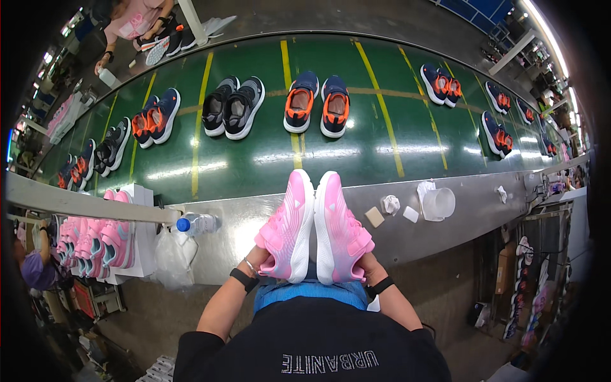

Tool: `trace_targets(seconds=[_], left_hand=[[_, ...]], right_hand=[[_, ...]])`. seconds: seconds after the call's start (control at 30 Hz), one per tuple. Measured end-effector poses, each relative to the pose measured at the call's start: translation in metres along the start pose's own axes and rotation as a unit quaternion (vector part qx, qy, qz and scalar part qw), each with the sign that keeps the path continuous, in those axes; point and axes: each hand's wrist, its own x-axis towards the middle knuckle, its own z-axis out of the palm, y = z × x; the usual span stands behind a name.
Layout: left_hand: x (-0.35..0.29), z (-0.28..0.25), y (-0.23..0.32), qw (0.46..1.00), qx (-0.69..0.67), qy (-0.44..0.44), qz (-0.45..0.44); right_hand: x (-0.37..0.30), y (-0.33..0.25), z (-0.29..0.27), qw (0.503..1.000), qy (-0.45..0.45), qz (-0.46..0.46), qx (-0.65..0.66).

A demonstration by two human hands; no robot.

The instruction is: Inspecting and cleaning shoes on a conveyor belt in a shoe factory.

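Observation:
A pair of pink sneakers with thick white soles is held up before me, toes pointing away and the soles side by side. My left hand (256,256) grips the left pink sneaker (284,219) by its heel end, the fingers mostly hidden behind it. On the other side, my right hand (370,266) is closed around the heel end of the right pink sneaker (338,223). Both toes reach over the metal ledge (248,216) to the edge of the green conveyor belt (254,165).
Navy-orange sneakers (299,105) and black-grey sneakers (237,108) stand in pairs along the belt. On the ledge are a blue-capped bottle (197,223), a plastic cup (439,204), a beige block (374,217) and crumpled tissue (391,204). Pink shoes (114,239) fill a rack at left. A co-worker (137,22) handles shoes across the belt.

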Motion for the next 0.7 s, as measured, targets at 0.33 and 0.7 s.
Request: trace_targets(seconds=[0.33, 0.7], left_hand=[[-0.013, -0.035, 0.033, 0.788, 0.581, -0.029, 0.2], [-0.039, -0.032, 0.06, 0.884, 0.382, 0.073, 0.258]], right_hand=[[-0.015, -0.03, -0.001, 0.992, -0.063, -0.042, -0.096], [-0.033, -0.045, 0.016, 0.953, 0.043, -0.137, -0.268]])
